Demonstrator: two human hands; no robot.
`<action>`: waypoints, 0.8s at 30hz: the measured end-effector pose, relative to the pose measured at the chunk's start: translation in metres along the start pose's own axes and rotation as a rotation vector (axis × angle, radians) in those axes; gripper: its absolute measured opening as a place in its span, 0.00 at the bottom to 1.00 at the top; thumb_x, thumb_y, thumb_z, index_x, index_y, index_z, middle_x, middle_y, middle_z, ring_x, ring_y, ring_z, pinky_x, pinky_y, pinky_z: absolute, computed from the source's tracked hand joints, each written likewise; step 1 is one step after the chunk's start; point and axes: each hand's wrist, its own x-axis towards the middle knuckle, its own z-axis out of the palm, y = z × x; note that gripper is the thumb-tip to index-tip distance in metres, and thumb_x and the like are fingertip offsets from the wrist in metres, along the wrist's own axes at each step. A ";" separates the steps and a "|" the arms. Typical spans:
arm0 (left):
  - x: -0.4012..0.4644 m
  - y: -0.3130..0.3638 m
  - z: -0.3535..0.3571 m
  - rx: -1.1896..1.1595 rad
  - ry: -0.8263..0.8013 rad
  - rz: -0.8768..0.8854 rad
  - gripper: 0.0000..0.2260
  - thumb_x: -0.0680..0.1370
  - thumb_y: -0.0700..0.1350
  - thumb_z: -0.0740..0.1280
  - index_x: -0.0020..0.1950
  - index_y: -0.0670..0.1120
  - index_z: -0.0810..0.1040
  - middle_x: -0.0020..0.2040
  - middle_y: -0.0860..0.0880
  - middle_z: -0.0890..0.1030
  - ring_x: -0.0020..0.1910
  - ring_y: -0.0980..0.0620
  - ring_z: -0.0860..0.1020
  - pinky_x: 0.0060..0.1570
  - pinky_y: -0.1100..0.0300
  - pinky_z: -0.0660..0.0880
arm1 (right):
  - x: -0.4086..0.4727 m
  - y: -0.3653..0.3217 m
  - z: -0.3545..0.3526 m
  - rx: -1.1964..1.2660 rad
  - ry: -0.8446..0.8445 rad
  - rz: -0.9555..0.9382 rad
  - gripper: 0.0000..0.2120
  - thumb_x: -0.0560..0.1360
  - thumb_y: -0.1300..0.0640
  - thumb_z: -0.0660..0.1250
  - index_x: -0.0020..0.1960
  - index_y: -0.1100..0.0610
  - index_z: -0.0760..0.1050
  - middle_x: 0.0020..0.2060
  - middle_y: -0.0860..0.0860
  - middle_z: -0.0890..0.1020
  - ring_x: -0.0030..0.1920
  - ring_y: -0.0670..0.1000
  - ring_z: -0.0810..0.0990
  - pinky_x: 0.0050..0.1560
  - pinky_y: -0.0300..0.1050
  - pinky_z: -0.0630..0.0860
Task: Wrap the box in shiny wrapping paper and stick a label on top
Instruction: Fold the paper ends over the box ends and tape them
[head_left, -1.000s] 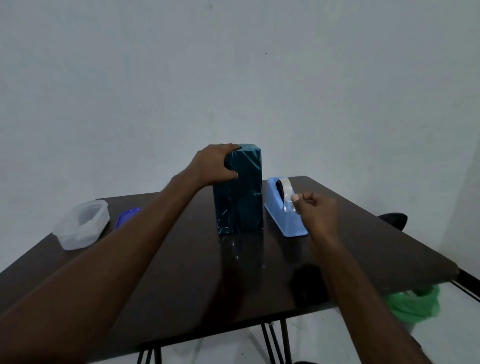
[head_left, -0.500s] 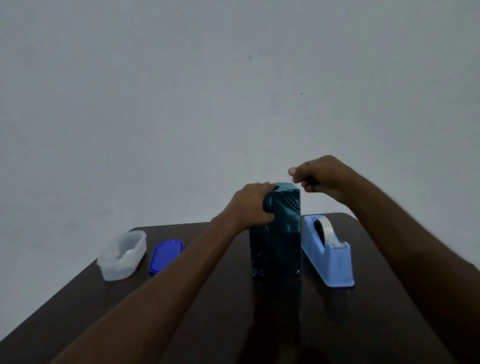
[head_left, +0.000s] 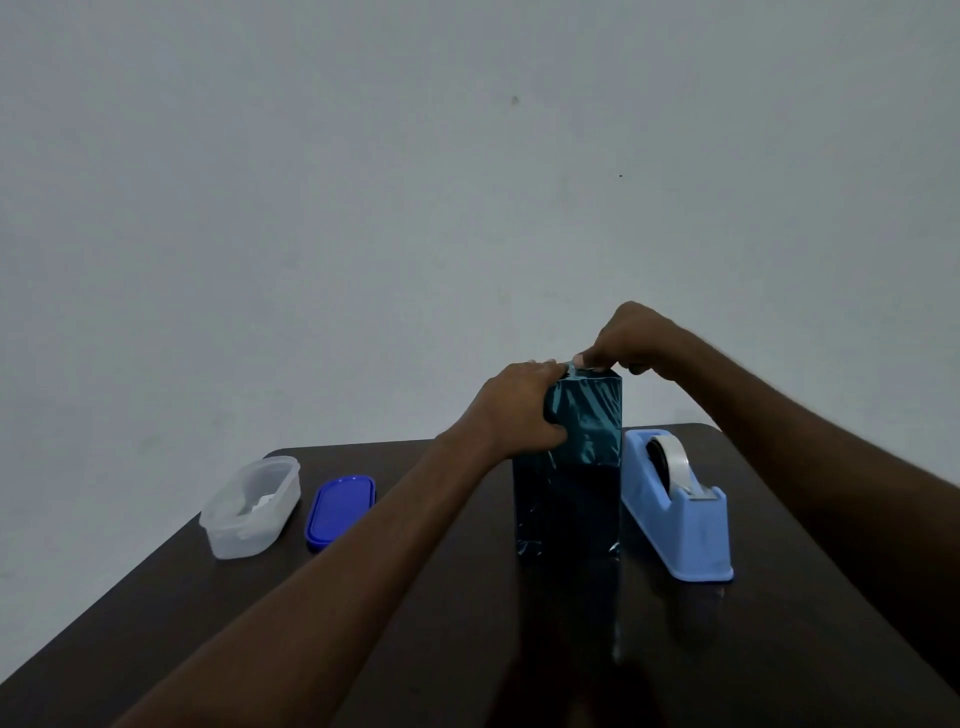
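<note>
Tape's up at the top of the box now

Right hand (head_left: 631, 343) has come over from the dispenser (head_left: 678, 512), fingers pinching what looks like tape; left hand (head_left: 519, 410) clamps the upright teal box (head_left: 576, 467) mid-table. Top flap gets sealed next.

Single head view, looks forward and slightly down over dark table (head_left: 363, 649) toward pale wall (head_left: 363, 208). Close range: both forearms enter from bottom edge.
</note>
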 end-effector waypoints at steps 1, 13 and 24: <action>0.000 0.001 0.000 -0.003 0.001 0.003 0.20 0.68 0.47 0.71 0.59 0.46 0.75 0.49 0.49 0.79 0.47 0.51 0.75 0.41 0.60 0.67 | 0.001 -0.002 0.002 -0.072 0.007 0.002 0.19 0.68 0.60 0.76 0.29 0.61 0.66 0.29 0.57 0.71 0.26 0.51 0.63 0.26 0.41 0.62; -0.002 0.008 -0.005 -0.015 -0.032 0.009 0.23 0.69 0.44 0.71 0.64 0.44 0.74 0.53 0.47 0.79 0.52 0.49 0.75 0.45 0.61 0.68 | -0.001 0.033 0.015 0.398 0.025 0.093 0.16 0.75 0.54 0.70 0.54 0.66 0.77 0.48 0.61 0.81 0.44 0.58 0.80 0.44 0.51 0.79; 0.001 0.006 -0.005 -0.035 -0.053 0.026 0.23 0.68 0.43 0.70 0.63 0.45 0.75 0.50 0.47 0.79 0.48 0.50 0.76 0.43 0.61 0.70 | -0.009 0.016 0.025 0.358 -0.059 0.242 0.07 0.78 0.56 0.65 0.45 0.60 0.73 0.44 0.57 0.78 0.42 0.56 0.77 0.57 0.57 0.76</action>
